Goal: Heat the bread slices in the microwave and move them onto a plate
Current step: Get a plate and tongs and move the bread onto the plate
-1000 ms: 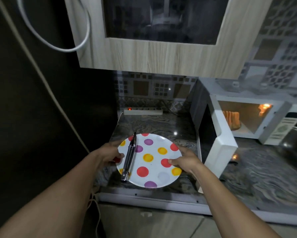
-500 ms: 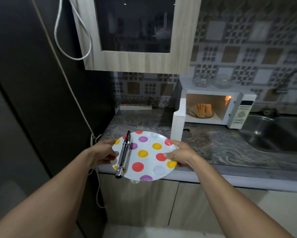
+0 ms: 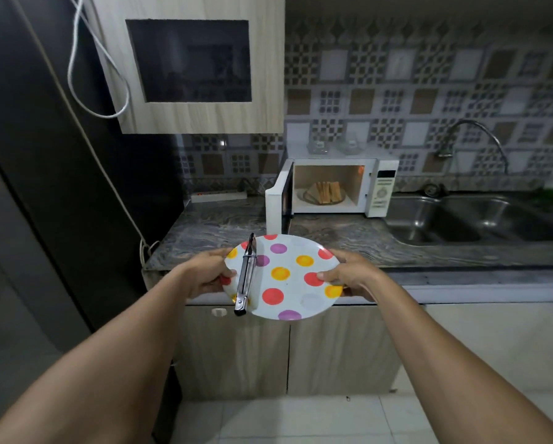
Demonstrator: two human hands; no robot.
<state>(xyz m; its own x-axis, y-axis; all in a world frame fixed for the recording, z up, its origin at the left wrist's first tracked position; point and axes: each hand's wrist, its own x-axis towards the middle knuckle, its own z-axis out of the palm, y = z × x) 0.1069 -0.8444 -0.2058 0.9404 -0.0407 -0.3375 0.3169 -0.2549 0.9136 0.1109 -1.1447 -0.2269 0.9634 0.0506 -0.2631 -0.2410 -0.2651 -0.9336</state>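
1. Showing no readable writing anywhere: the control panel point(image 3: 382, 187) of the microwave point(image 3: 333, 186) carrying only blurred marks, too small to make out.
2. Reaching forward with both forearms bare, converging from the lower corners on a white plate point(image 3: 292, 293) with red, yellow and purple dots.
3. Clamping the plate's left rim with the left hand point(image 3: 208, 274), thumb lying on top near the rim, the other fingers curled underneath.
4. Pinching the plate's right rim with the right hand point(image 3: 349, 274), thumb pressing on top beside a red dot, the remaining fingers out of sight below.
5. Carrying metal tongs point(image 3: 246, 276) on the plate's left part, lying lengthwise, arms together, the handle end overhanging the near rim, the tip reaching past the far rim.
6. Holding the plate in the air, roughly level, in front of the edge of the countertop point(image 3: 429, 248), over the cabinet doors point(image 3: 288, 350) below.
7. Sitting inside the lit microwave: the bread slices point(image 3: 325, 192), standing on edge on the turntable, well apart from the plate.
8. Swinging out to the left, the microwave door point(image 3: 278, 203) standing wide, its edge jutting towards the plate over the counter.
9. Lying bare between microwave and counter edge: a strip of dark marbled stone, with the sink point(image 3: 480, 219) to the right and a power strip point(image 3: 219, 196) at the back left.
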